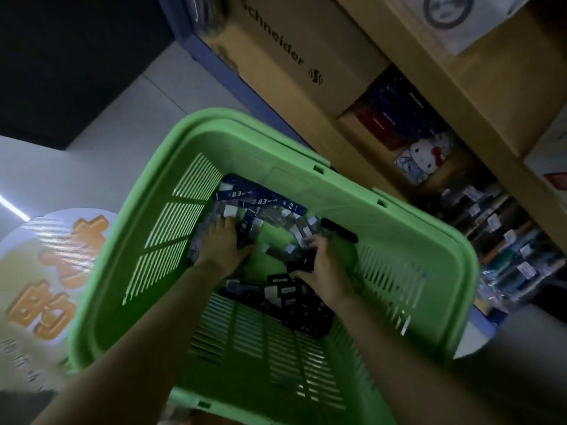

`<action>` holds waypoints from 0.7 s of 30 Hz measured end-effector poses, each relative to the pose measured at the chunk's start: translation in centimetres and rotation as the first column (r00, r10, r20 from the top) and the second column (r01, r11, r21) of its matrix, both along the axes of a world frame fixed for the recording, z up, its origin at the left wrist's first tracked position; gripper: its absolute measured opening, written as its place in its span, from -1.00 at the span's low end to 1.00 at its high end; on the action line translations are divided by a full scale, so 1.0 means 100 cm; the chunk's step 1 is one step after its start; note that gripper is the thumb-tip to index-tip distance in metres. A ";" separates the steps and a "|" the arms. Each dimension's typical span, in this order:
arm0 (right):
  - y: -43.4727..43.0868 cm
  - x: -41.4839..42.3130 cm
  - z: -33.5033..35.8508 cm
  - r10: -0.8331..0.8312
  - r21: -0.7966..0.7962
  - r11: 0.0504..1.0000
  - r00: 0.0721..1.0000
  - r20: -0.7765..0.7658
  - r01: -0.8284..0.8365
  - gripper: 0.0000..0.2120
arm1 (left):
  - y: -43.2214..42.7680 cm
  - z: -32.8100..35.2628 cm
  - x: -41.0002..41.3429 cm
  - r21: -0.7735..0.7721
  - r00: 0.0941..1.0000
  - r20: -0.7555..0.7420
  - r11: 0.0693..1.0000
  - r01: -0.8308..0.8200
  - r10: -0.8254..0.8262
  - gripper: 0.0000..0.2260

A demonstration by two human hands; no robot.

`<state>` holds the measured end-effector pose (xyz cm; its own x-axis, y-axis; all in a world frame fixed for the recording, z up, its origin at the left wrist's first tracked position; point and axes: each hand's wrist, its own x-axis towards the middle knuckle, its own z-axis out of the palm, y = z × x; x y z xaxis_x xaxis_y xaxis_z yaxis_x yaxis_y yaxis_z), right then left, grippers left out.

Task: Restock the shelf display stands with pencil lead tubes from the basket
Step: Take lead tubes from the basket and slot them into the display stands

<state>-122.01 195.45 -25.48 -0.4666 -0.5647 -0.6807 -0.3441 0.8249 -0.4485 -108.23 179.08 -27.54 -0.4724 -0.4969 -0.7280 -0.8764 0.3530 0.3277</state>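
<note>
Green basket (408,210) stands on the pale tiled floor (129,118) beside a round sign (46,271).

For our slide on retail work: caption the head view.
Both hands, left and right, gather dark pencil lead tubes inside a green basket beside stocked shelves.

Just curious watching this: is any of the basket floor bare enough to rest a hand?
Yes: a green patch of the basket floor between the left hand and right hand, ringed by lead tubes. The far-left corner and near edge are crowded with packs.
</note>
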 end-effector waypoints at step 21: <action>-0.033 -0.016 0.011 0.089 -0.074 0.994 0.987 0.136 -0.079 -0.67 | 0.015 0.042 -0.026 0.392 0.775 0.149 0.683 -0.616 0.614 -0.87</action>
<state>-123.58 192.16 -24.40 -0.3192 -0.6450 -0.6943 -0.3415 0.7617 -0.5506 -110.82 180.57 -23.35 -0.1614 -0.3413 -0.9260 -0.8513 -0.4264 0.3056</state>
